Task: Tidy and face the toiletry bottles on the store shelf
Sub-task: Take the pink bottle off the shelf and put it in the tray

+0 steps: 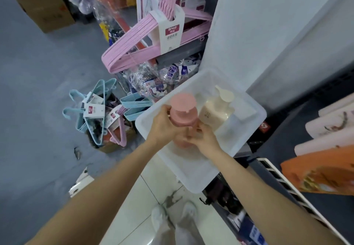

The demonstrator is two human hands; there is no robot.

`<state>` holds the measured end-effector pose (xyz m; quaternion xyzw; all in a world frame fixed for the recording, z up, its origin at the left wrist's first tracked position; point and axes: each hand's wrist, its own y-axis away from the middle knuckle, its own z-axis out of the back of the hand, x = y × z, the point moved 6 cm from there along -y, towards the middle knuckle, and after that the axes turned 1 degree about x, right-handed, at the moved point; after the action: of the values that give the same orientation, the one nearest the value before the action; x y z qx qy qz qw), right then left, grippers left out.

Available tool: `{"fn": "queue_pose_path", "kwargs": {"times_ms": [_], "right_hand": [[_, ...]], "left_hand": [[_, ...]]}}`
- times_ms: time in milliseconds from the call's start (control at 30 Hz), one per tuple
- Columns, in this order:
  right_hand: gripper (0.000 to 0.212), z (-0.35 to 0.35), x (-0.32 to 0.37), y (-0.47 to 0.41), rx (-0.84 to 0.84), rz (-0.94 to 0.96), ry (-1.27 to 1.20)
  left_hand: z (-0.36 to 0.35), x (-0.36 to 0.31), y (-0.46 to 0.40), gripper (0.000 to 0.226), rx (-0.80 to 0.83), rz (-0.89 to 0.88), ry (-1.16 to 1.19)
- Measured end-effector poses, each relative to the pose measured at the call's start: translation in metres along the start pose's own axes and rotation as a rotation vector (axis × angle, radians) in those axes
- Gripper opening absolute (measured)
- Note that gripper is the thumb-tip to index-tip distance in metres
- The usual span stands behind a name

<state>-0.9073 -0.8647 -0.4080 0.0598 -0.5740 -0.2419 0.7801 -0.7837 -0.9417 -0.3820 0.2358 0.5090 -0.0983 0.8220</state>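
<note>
Step in hand: placing/turning the pink pump bottle (183, 117) in the translucent white bin (193, 173) at frame centre. Both my hands are on it: left hand (162, 127) wraps its left side, fingers curled round the body; right hand (204, 137) grips low on the front right, fingertips meeting the left ones near the base. Bottle looks upright, just beside the cream pump bottle (215, 110), which stands further back in the bin with its nozzle pointing toward upper left. Can't tell if the two bottles touch, or which way the pink label faces. Next move, my read: rotate pink so label and pump match the cream one, seat it flush alongside, then let go. Both forearms reach in from the bottom edge, converging on the bin. Pink hangers (134, 39) in upper centre, blue hangers (90, 110) on the floor at left; not my job.
</note>
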Motion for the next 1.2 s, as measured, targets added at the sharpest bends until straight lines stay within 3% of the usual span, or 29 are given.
{"fn": "queue_pose_path", "kwargs": {"times_ms": [267,500,667,800,900,1067,1200], "right_hand": [[0.038,-0.002,-0.02,0.001,0.043,-0.064,-0.13],[0.055,0.006,-0.027,0.005,0.067,-0.131,-0.092],[0.043,0.021,-0.017,0.023,-0.006,-0.111,0.144],[0.03,0.03,0.005,0.055,0.01,-0.047,0.327],[0.024,0.034,0.02,0.081,0.005,0.001,0.431],[0.025,0.052,0.042,0.148,-0.102,0.051,0.519],[0.024,0.071,0.044,0.213,-0.155,0.005,0.563]], "left_hand": [[-0.014,0.012,0.0,0.075,0.031,-0.04,-0.009],[-0.02,0.009,0.013,0.082,0.027,-0.049,-0.13],[-0.016,0.005,0.026,0.073,0.038,-0.013,-0.34],[-0.01,0.002,0.051,0.052,0.076,0.06,-0.533],[-0.012,-0.014,0.072,0.042,0.209,0.066,-0.766],[-0.027,-0.064,0.117,0.032,0.312,-0.148,-0.941],[-0.037,-0.086,0.159,0.029,0.327,-0.287,-0.933]]}}
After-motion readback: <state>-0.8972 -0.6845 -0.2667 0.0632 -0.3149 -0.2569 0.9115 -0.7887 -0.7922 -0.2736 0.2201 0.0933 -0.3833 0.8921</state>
